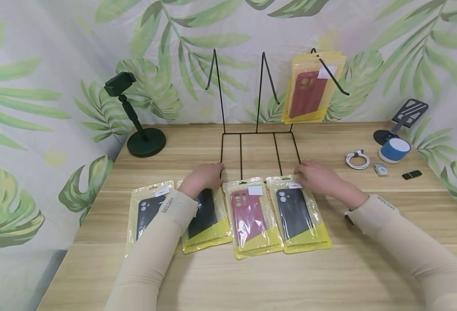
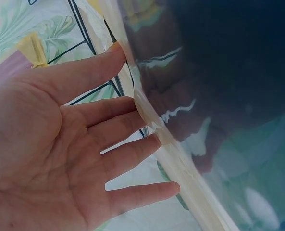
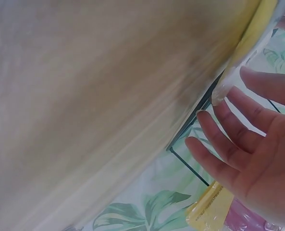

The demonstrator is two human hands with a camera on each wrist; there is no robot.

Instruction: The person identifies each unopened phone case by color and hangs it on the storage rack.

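Note:
A black wire rack (image 1: 257, 133) stands on the table with its base lying flat. My left hand (image 1: 205, 176) is at the base's front left corner, thumb and straight fingers spread apart along an edge in the left wrist view. At the front right corner is my right hand (image 1: 317, 175), its fingers loosely bent, fingertips at the wire and a clear bag corner in the right wrist view. Between and below the hands lie bagged phone cases: a magenta one (image 1: 248, 216) and a black one (image 1: 293, 216). Another dark bagged case (image 1: 204, 214) is under my left wrist.
My left sleeve partly covers a further bagged black case (image 1: 146, 214). Bagged magenta cases (image 1: 308, 95) hang on the rack's right hook. A green phone stand (image 1: 146, 141) is back left; a coiled white cable (image 1: 357, 160), blue speaker (image 1: 394, 150) and black stand (image 1: 403, 119) are right.

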